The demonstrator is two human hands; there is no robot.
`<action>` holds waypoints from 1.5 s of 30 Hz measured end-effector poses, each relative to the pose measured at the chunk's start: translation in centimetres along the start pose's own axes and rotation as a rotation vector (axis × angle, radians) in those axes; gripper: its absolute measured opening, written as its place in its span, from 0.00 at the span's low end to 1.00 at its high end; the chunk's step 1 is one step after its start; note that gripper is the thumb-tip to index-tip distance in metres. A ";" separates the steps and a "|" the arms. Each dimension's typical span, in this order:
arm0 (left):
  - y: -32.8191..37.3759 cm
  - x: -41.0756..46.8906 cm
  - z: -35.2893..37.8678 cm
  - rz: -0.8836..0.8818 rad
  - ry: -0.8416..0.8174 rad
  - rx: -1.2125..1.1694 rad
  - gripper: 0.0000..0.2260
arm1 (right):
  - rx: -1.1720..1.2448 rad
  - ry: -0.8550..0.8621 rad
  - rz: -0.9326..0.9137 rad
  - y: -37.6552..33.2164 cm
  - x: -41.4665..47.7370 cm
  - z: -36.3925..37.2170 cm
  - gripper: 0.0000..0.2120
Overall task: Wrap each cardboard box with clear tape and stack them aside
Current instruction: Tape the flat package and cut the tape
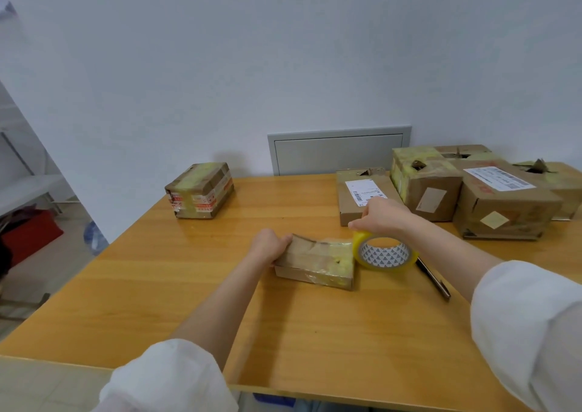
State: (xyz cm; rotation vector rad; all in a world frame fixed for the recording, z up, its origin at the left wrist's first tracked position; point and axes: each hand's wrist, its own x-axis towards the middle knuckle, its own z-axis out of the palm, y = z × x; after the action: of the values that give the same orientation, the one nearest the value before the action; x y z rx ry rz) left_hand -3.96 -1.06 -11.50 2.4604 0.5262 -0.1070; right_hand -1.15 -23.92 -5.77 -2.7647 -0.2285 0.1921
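Two hands, one flat cardboard box between them.
Your left hand grasps the box's left end; your right hand grips the tape roll from above, touching the box's right end. The box's long axis runs hand to hand, so I judge the roll must next travel across it toward your left hand.

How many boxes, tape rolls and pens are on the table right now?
Cardboard boxes: 7 (box being wrapped, one far left, five at right)
Tape roll: 1
Pen: 1
Total: 9
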 end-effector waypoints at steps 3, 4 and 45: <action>0.4 -0.4 0.2 -0.048 -0.027 -0.160 0.19 | 0.116 -0.006 0.011 0.9 -0.2 -0.4 0.19; 0.5 -0.6 0.2 -0.059 -0.043 -0.198 0.21 | 0.141 -0.006 0.006 1.0 -0.4 -0.5 0.20; -0.6 -0.4 -3.1 0.036 0.371 -0.365 0.21 | 0.230 0.063 -0.142 -1.3 -1.6 -1.9 0.13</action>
State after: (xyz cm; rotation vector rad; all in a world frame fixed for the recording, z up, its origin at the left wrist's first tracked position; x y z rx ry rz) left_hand -4.66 1.06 -9.27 2.1329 0.5969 0.4321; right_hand -2.54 -23.65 -3.33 -2.5106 -0.3606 0.0879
